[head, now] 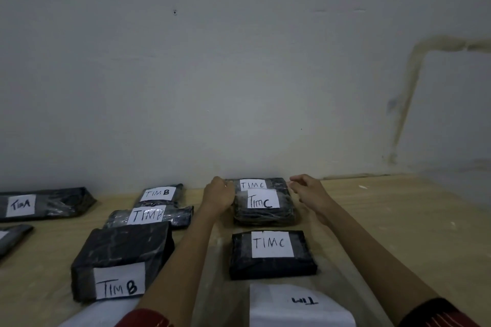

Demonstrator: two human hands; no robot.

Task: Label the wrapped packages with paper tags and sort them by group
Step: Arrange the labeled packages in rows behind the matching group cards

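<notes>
The middle TIM C package (265,211) is laid on the tabletop (398,220) near the wall. The left hand (219,194) is curled against its left edge; a grip cannot be confirmed. The right hand (305,190) is held loosely curled just beside it, empty.

**Both arms stretched forward, hands level**

The left forearm (180,255) and the right forearm (372,252) are stretched forward, bare, and angled slightly toward each other. The left hand (219,194) is turned back-up with its fingers curled down; whether anything is gripped cannot be told. The right hand (305,190) is held level with it, fingers loosely curled, nothing held.
</notes>
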